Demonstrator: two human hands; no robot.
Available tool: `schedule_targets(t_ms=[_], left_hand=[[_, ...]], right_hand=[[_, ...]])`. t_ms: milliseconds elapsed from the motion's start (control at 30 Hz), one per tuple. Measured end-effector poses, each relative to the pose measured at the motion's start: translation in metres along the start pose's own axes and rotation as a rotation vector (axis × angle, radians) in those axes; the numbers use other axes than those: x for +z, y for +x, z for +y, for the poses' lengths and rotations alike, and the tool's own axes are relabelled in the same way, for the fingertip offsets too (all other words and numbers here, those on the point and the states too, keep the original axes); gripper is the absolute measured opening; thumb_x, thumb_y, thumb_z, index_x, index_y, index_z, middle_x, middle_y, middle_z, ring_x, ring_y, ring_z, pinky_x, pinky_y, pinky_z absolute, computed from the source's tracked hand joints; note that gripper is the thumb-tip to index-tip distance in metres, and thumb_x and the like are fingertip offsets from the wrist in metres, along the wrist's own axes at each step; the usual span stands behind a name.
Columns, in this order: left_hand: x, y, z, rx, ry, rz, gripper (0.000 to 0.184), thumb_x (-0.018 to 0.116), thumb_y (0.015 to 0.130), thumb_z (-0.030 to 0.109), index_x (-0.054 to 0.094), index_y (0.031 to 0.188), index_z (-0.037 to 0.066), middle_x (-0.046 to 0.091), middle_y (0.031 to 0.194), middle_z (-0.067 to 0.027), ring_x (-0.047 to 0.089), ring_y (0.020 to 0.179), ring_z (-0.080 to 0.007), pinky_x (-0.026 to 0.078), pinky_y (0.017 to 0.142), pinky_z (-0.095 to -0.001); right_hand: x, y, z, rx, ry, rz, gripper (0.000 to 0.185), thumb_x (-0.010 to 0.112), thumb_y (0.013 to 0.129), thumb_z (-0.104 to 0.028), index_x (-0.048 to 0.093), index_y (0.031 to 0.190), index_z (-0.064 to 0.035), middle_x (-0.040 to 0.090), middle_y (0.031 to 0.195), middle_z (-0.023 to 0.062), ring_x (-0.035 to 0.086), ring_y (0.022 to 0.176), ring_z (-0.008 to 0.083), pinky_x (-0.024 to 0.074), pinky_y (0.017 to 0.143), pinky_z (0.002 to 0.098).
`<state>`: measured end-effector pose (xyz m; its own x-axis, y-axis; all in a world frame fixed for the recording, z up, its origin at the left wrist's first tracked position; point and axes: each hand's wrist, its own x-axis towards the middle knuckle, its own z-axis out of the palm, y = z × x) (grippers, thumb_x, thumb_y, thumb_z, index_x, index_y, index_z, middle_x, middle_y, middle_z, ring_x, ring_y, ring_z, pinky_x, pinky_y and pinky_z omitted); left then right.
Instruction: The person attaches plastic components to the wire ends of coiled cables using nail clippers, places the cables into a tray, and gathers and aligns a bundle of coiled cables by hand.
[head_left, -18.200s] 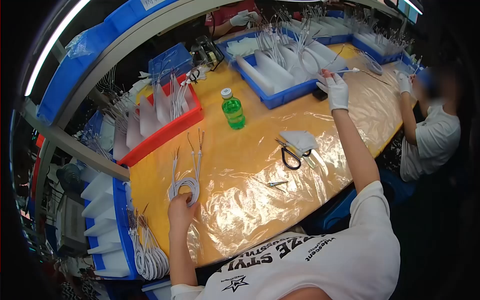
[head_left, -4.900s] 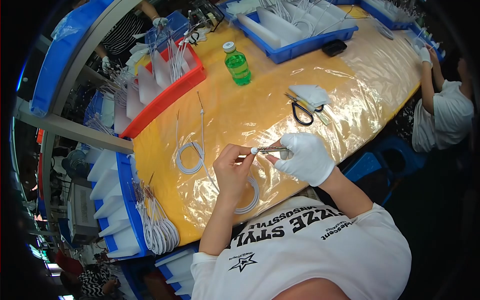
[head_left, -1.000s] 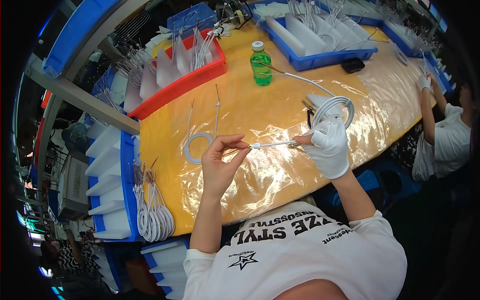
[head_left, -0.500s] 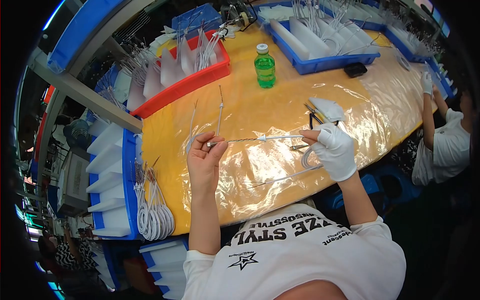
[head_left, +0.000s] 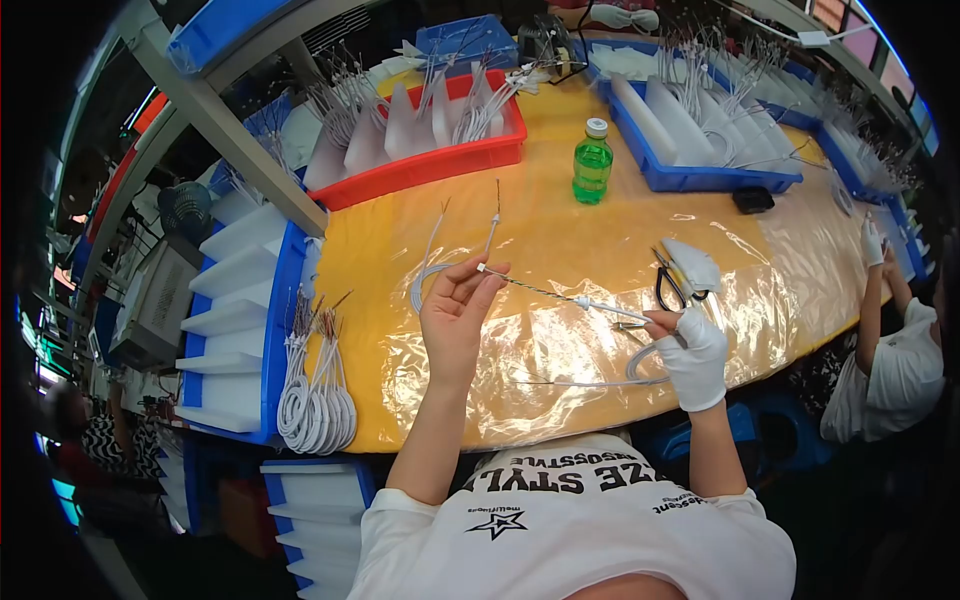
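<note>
Between my two hands stretches a white cable [head_left: 612,308], its dark twisted wires running to a small white connector [head_left: 482,267]. My bare left hand [head_left: 458,312] pinches the wires just behind that connector with thumb and fingers. In a white glove with bare fingertips, my right hand [head_left: 690,358] grips the sheathed part of the cable. The rest of it appears to hang in a loop below my right hand, partly hidden. Black-handled pliers [head_left: 668,286] lie just beyond the right hand. Past my left hand, two more white cables lie on the table.
A green bottle [head_left: 592,165] stands mid-table. A red bin [head_left: 420,160] and a blue bin [head_left: 720,180] with cables and white dividers sit behind. Coiled cables [head_left: 318,410] lie at left beside a blue divided tray [head_left: 270,350]. A co-worker [head_left: 890,340] works at right.
The view has swung, so everything sits farther right and lower. My left hand has risen relative to the right, and the once nearly level cable now slopes down toward my right hand.
</note>
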<state>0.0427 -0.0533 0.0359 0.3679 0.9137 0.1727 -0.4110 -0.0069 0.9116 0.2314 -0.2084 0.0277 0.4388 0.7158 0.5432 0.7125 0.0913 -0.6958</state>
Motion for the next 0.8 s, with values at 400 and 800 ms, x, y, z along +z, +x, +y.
schedule_targets(t_ms=[400,800], left_hand=[[0.003,0.011,-0.005,0.015,-0.085,-0.017,0.020,0.056,0.079,0.002,0.050,0.099,0.001,0.060,0.086,-0.0087,0.059,0.080,-0.0142,0.048,0.074,-0.0250],[-0.002,0.013,-0.028,0.077,0.325,-0.075,0.019,0.052,0.083,0.005,0.053,0.100,-0.003,0.060,0.088,-0.0095,0.058,0.082,-0.0136,0.046,0.075,-0.0249]], right_hand=[[0.017,-0.018,0.005,0.587,0.410,-0.567,0.020,0.053,0.081,-0.015,0.060,0.085,0.0035,0.056,0.064,0.0037,0.052,0.057,0.0072,0.0405,0.053,0.0202],[0.017,-0.016,0.000,0.213,0.218,-0.543,0.023,0.051,0.082,-0.020,0.061,0.079,0.0001,0.059,0.067,0.0069,0.053,0.064,0.0155,0.0405,0.062,0.0265]])
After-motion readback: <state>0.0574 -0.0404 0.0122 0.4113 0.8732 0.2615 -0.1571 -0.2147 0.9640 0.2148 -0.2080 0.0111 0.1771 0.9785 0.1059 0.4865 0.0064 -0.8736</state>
